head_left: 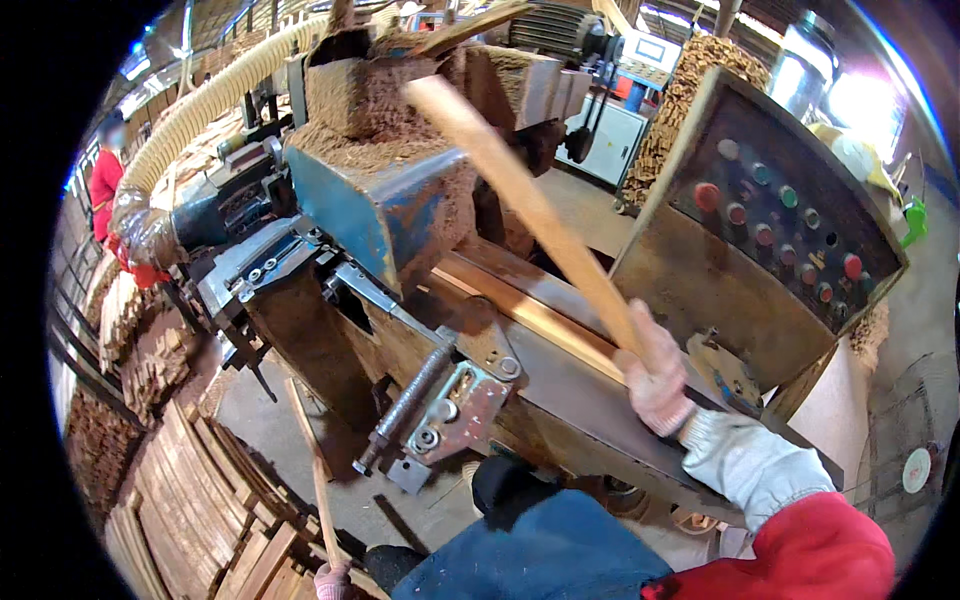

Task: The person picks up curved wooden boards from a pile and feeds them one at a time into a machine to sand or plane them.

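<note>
My right hand (658,378), in a pale glove, is closed round the near end of a long wooden strip (525,205). That strip slants up and away to the left, above the machine bed (590,385). On the bed a second wooden strip (545,325) runs toward the blue woodworking machine (350,205); its near end reaches the fingers of this hand, and I cannot tell whether they press on it. Low at the bottom edge, my left hand (332,582), gloved too and partly cut off, grips a thin wooden stick (313,465) that points away from me.
Stacked wooden boards (190,500) lie at the lower left. A slanted control panel (780,220) with several coloured buttons stands at the right. A metal bracket with a threaded rod (415,400) juts toward me. A ribbed hose (215,90) curves at the left, near a person in red (104,190).
</note>
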Action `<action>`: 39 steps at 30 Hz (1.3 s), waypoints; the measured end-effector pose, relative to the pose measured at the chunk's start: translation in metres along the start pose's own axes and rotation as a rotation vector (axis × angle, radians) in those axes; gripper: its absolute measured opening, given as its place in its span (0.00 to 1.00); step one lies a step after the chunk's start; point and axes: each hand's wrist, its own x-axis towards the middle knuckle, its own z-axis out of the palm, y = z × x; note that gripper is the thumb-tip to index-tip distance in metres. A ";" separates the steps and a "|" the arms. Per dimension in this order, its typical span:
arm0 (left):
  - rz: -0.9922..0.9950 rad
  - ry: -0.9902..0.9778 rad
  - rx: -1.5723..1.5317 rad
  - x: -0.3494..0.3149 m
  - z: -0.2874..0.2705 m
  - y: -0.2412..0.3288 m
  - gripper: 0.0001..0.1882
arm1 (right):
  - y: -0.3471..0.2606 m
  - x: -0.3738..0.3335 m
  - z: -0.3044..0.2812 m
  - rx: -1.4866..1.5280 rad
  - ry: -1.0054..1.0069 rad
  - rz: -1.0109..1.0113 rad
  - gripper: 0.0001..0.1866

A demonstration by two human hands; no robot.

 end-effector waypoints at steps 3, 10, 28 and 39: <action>0.025 -0.077 -0.181 -0.121 0.025 0.051 0.24 | 0.003 0.020 -0.013 0.288 -0.237 0.151 0.36; 0.205 -0.220 -0.465 -0.195 0.081 0.049 0.27 | 0.008 -0.086 -0.133 -0.288 -0.504 0.137 0.39; 0.436 -0.596 -0.050 -0.259 0.218 0.108 0.15 | 0.020 -0.012 -0.046 -0.508 -0.135 -0.450 0.13; 0.818 -0.666 0.443 -0.312 0.229 0.118 0.33 | -0.095 -0.047 -0.097 0.392 -0.513 -0.166 0.38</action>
